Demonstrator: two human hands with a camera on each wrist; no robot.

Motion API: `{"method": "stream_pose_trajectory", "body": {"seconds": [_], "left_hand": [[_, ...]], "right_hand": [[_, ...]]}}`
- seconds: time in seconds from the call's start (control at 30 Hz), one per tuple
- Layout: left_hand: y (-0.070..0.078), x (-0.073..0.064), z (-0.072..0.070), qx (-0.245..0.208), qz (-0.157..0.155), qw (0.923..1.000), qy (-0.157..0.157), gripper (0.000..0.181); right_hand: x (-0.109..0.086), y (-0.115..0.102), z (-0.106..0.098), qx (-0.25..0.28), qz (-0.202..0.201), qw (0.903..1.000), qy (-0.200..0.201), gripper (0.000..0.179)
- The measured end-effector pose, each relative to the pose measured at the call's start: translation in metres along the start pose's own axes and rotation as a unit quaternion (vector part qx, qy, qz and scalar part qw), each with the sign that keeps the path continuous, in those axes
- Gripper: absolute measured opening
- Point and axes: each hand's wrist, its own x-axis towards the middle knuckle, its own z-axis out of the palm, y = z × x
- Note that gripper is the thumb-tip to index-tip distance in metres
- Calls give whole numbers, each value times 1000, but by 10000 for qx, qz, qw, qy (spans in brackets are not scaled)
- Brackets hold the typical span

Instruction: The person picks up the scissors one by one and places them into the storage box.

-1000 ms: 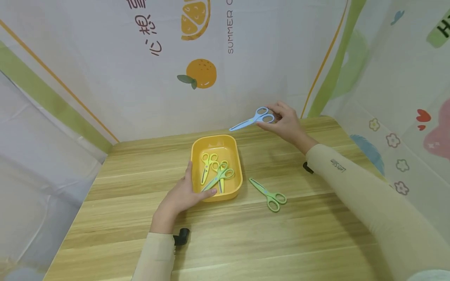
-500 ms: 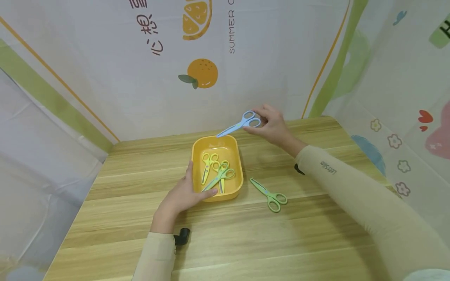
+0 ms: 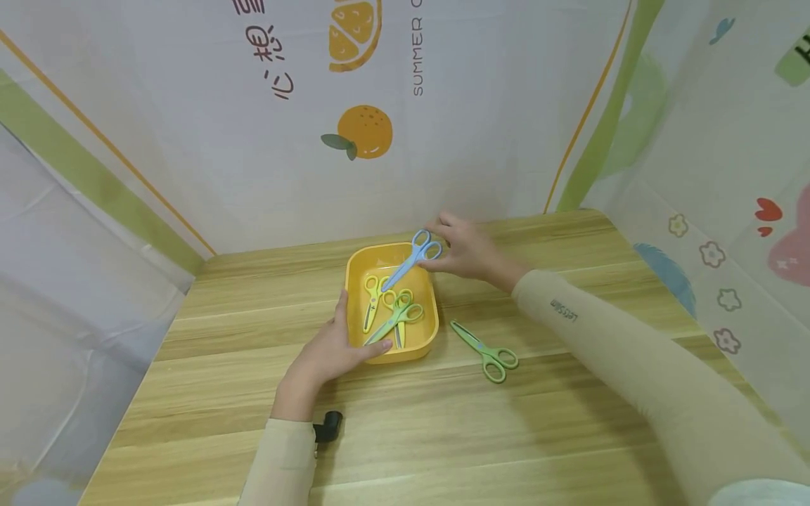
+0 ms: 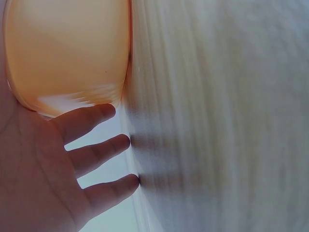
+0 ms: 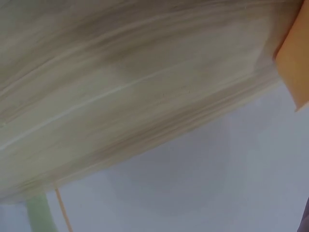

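Observation:
In the head view my right hand pinches the handle end of blue scissors. Their blades point down and left, over the inside of a yellow box. Inside it lie two yellow scissors and green scissors, which partly cover one yellow pair. My left hand holds the box at its near left corner, thumb over the front rim, fingers along the left side. In the left wrist view three fingertips of that hand touch the table beside the box. The right wrist view does not show the scissors.
Another pair of green scissors lies on the wooden table, right of the box. A white printed cloth hangs behind the table's back edge, and another patterned cloth stands on the right.
My right hand has carried the blue scissors left and down, from the right of the box to over its inside, and the blades now point more steeply downward. My left hand stays put.

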Motion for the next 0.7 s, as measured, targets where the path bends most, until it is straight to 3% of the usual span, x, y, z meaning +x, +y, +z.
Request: {"method": "stream_pose_trajectory", "body": {"seconds": [0.23,0.47,0.7], "left_hand": [[0,-1,-1,37,-14,10000,-16,145],[-1,-1,0,40,-48,10000,-14,146],[-1,-1,-1,79,14,10000,17,144]], "right_hand": [[4,-4,16,-123,-63,9998,-147,72],[6,-14,28,185,-81,9993,-307,69],[10,-21,34,15,2,9987,-506,72]]}}
